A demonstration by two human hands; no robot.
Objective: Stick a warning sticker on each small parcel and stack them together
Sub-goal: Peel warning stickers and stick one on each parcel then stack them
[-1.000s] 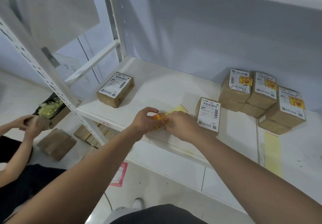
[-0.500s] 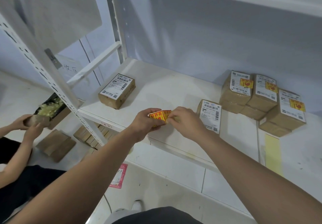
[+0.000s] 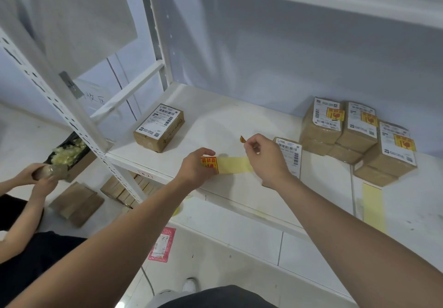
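Observation:
My left hand (image 3: 195, 166) grips a yellow backing strip (image 3: 233, 164) that still carries one red-and-yellow warning sticker (image 3: 209, 164). My right hand (image 3: 266, 158) pinches a peeled sticker (image 3: 242, 139), held up above the strip. One brown parcel with a white label (image 3: 291, 154) stands just behind my right hand, partly hidden by it. A second unstickered parcel (image 3: 159, 126) lies at the shelf's left. At the back right a stack of parcels (image 3: 354, 132) bears warning stickers.
The white shelf (image 3: 239, 120) has a steel upright (image 3: 60, 106) at its left corner. An empty backing strip (image 3: 372, 207) lies on the shelf's right. Another person's hands (image 3: 40, 176) work low on the left beside a box. A pink packet (image 3: 161, 244) lies on the floor.
My right hand has peeled a sticker off the strip and lifted it up and to the right. The bare yellow backing now shows between my hands.

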